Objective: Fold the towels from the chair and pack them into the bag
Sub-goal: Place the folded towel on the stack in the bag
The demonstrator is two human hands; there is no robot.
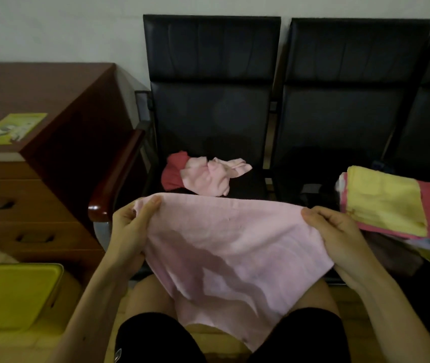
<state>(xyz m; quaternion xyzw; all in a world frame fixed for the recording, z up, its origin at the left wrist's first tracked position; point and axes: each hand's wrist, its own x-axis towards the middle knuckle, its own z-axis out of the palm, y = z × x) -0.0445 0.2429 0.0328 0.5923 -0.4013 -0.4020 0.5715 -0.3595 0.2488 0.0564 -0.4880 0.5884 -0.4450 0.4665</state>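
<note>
My left hand [130, 226] and right hand [339, 231] pinch top corners of pink towel [224, 247], spread over my lap. Cloth looks light, soft, droops; better grip at corners. More towels [203, 174] wait on chair [208, 113].

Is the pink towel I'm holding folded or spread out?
Spread out. The pink towel hangs open as one sheet, the left hand and right hand each pinching a top corner; no fold shows.
</note>
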